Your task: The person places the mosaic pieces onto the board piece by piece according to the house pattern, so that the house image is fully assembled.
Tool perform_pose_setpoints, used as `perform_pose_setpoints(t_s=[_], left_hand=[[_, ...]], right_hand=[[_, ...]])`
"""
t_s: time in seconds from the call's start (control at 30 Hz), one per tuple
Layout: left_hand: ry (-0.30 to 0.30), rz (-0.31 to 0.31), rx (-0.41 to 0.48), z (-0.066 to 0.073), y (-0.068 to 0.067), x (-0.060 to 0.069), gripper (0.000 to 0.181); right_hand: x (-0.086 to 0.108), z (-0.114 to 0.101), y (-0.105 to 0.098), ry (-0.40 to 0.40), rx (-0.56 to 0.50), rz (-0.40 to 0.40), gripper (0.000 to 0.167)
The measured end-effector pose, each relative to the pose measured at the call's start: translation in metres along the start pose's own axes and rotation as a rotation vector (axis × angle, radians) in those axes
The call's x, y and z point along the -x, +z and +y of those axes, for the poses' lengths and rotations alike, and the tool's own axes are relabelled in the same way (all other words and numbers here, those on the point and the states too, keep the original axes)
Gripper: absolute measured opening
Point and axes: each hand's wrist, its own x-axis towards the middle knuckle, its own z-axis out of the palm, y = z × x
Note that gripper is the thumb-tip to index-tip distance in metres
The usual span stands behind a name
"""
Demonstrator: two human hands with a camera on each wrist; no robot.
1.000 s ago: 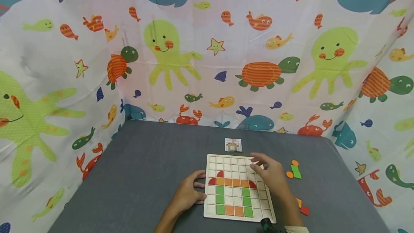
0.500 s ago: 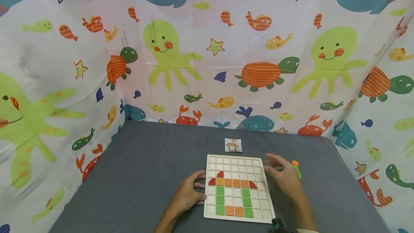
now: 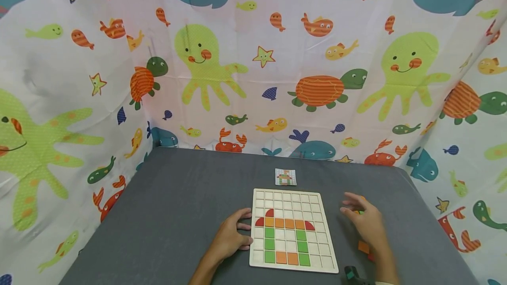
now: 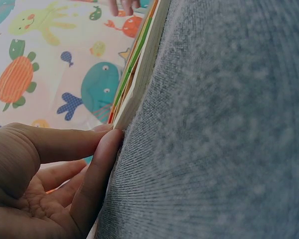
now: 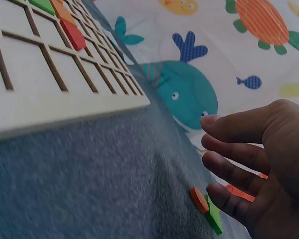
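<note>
A pale wooden grid board lies on the grey table, with green, orange and red flat pieces set in some of its squares. My left hand rests against its left edge; in the left wrist view the thumb and a finger touch that edge. Right of the board, my right hand hovers with fingers loosely bent and apart, holding nothing. Partly behind it are loose tiles: an orange round disc and a green tile, apart from the fingers in the right wrist view.
A small printed card with a coloured grid pattern lies behind the board. An orange tile and a red tile lie near my right forearm. A sea-animal curtain surrounds the table.
My right hand has moved right, from above the board's upper right corner to over the loose tiles. The left hand and the board have stayed put.
</note>
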Motion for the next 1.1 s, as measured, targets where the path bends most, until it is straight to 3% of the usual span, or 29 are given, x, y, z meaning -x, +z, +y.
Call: perform_pose_setpoints(t_s=[0.33, 0.7, 1.1], left_hand=[[0.003, 0.001, 0.009, 0.000, -0.001, 0.000, 0.082], [0.018, -0.004, 0.018, -0.002, -0.002, 0.000, 0.082], [0.018, -0.005, 0.023, -0.002, -0.002, 0.000, 0.082]], right_hand=[[0.002, 0.027, -0.013, 0.064, 0.014, 0.051, 0.057], [0.000, 0.038, -0.027, 0.225, 0.041, -0.041, 0.068], [0.000, 0.047, -0.029, 0.232, 0.104, -0.047, 0.063]])
